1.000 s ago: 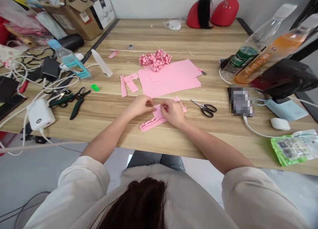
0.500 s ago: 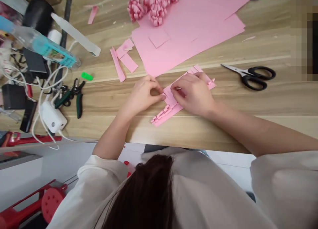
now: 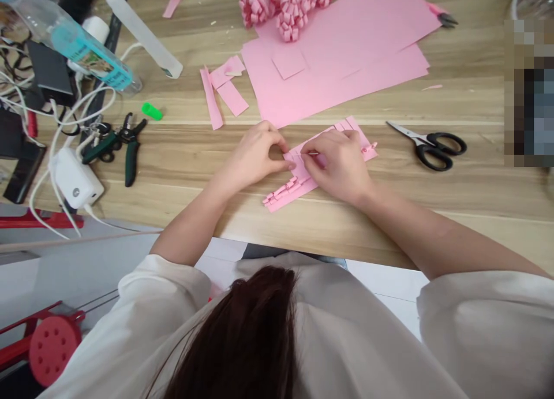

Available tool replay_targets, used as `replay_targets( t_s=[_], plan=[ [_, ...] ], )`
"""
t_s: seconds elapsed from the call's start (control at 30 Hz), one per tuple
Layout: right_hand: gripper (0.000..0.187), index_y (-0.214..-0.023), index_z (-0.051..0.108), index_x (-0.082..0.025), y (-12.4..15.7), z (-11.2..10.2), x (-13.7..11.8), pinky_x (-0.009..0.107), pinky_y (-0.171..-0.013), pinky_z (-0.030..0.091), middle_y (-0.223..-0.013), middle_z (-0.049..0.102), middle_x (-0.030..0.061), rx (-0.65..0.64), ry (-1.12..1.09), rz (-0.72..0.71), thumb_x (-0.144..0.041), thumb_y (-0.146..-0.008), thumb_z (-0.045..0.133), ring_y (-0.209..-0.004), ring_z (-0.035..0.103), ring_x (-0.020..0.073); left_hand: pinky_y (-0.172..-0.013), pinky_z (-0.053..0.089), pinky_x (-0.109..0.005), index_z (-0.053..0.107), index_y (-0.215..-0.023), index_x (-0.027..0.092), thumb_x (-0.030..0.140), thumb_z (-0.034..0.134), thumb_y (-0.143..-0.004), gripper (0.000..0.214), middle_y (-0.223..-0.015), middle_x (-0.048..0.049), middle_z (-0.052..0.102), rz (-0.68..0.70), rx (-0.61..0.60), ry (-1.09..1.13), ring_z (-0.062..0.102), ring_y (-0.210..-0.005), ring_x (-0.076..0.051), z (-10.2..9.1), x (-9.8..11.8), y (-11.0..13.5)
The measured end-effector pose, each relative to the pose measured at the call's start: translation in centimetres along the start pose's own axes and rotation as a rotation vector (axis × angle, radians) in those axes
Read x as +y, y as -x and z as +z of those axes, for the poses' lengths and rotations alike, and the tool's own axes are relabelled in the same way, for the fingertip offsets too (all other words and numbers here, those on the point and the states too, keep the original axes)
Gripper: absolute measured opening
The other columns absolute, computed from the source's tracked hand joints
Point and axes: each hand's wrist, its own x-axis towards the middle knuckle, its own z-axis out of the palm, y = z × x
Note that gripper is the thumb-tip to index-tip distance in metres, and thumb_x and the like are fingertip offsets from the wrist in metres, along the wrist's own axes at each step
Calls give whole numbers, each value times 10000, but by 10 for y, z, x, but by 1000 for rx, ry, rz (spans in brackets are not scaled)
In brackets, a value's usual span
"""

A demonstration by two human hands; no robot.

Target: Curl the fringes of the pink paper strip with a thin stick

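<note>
A fringed pink paper strip [image 3: 281, 200] lies aslant on the table, with small curled tabs along its near edge and cut tabs at its far right end. My left hand [image 3: 255, 155] pinches the strip's left edge between thumb and forefinger. Over the strip's middle, my right hand [image 3: 340, 165] is closed on a thin pale stick [image 3: 312, 153], its tip close to the left fingertips. The palm hides part of the paper. Black-handled scissors [image 3: 433, 145] lie to the right, blades partly apart.
Large pink paper sheets [image 3: 346, 47] lie beyond my hands, with curly pink paper flowers [image 3: 292, 18] on them. Pink scraps [image 3: 231, 96], a green cap [image 3: 152, 111], green-handled pliers [image 3: 132, 156], a bottle [image 3: 93, 58], a white tube [image 3: 142, 32] and tangled cables lie to the left.
The camera view has shifted slightly. Both hands stay at the paper strip, with the right hand's stick still between its fingers; the fingers have moved only a little.
</note>
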Motion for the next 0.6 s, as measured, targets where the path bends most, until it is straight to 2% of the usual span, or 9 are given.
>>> replay_targets(
  t_s=[0.23,0.4,0.6],
  plan=[
    [201,-844,659,-191,-2,-1,-1,436,-890,352,-843,704,43,-30,4,17,-223,-912,474,-872,628,240,-887,484,-374,702,-791,161,251,790,-720,144,-909,-37,641,3,-12,8,597,-885,-191,-2,7,0],
    [190,-834,641,-201,-1,-1,0,438,-893,347,-845,704,38,-26,7,13,-223,-921,474,-866,623,239,-712,500,-279,629,-740,149,172,725,-740,99,-722,0,645,-21,-8,207,595,-692,-124,1,9,0],
    [190,-828,646,-198,-1,1,0,431,-878,353,-851,706,50,-7,3,14,-224,-916,480,-884,622,246,-729,539,-261,638,-766,142,113,684,-764,54,-760,-10,689,6,67,292,633,-704,-108,6,7,-1]
  ],
)
